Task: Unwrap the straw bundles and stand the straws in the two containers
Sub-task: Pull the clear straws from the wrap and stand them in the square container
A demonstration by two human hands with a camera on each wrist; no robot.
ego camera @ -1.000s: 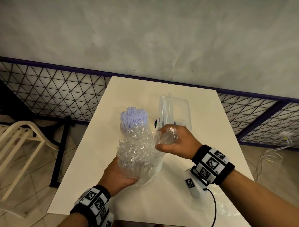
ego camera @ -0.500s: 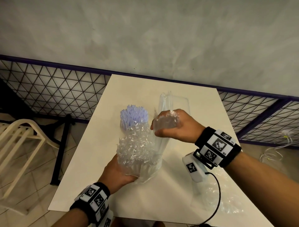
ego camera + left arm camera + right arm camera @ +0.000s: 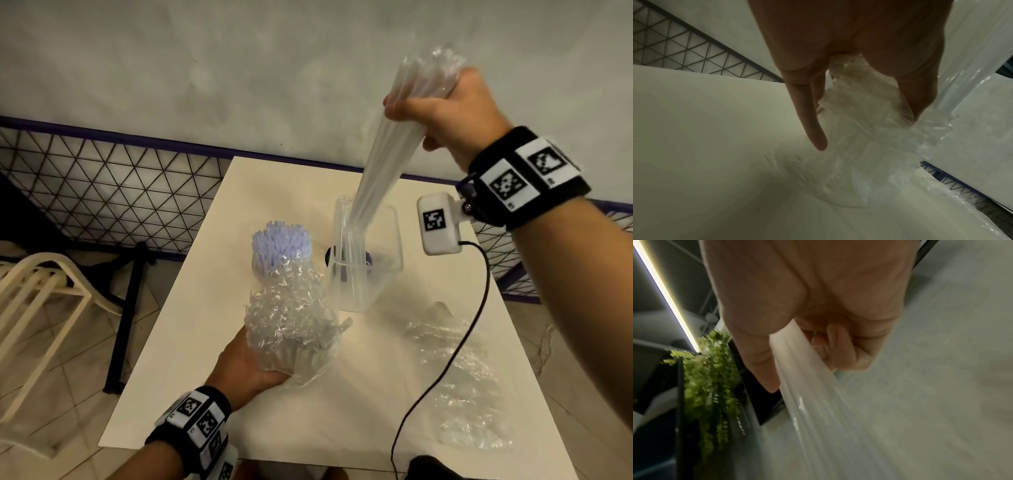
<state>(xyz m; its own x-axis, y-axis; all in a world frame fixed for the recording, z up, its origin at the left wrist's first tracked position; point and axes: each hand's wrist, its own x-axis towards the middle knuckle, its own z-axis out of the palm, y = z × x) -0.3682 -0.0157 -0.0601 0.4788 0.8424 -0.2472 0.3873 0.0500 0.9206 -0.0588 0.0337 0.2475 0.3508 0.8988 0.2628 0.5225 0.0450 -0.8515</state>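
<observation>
up high, our right hand [image 3: 448, 113] is fisted around a clear sleeve [image 3: 383, 161] near its top; a crumpled end pokes above the fist, and the rest stretches down from the grip into the clear container [image 3: 366, 260] on the table [image 3: 191, 342]. we cannot tell whether straws are inside the sleeve. low and near us, our left hand [image 3: 246, 370] grips the bottom of a bundle, fingers curled into crinkled wrap [image 3: 291, 315]. lilac straws [image 3: 281, 245] stick out of that wrap well above the grip, just left of the container. loose wrap [image 3: 462, 383] lies on the table to the right, under the black cable [image 3: 459, 349].
</observation>
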